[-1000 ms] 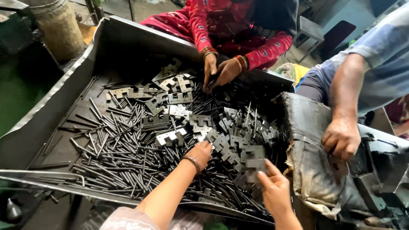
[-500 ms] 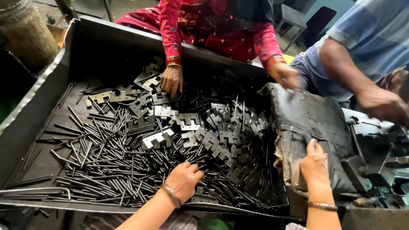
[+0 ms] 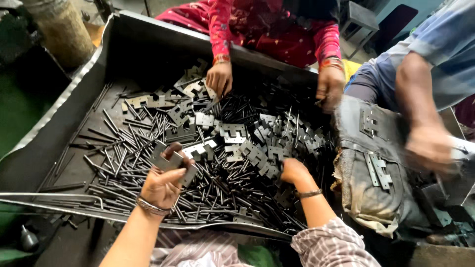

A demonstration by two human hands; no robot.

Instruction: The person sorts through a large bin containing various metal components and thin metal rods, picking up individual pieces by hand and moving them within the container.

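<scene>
The left hand point(image 3: 166, 183) has come up off the heap and now grips a couple of flat notched metal plates point(image 3: 170, 162), lifted just above the thin rods point(image 3: 123, 158) in the big metal tray point(image 3: 64, 113). The right hand point(image 3: 293, 170) has left the sack point(image 3: 373, 163) and digs into the plates mid-tray, fingers curled; whether it grips one, I cannot tell. Sorting goes on.

green floor point(image 3: 22, 106), dark stool point(image 3: 362, 17), daylight
</scene>
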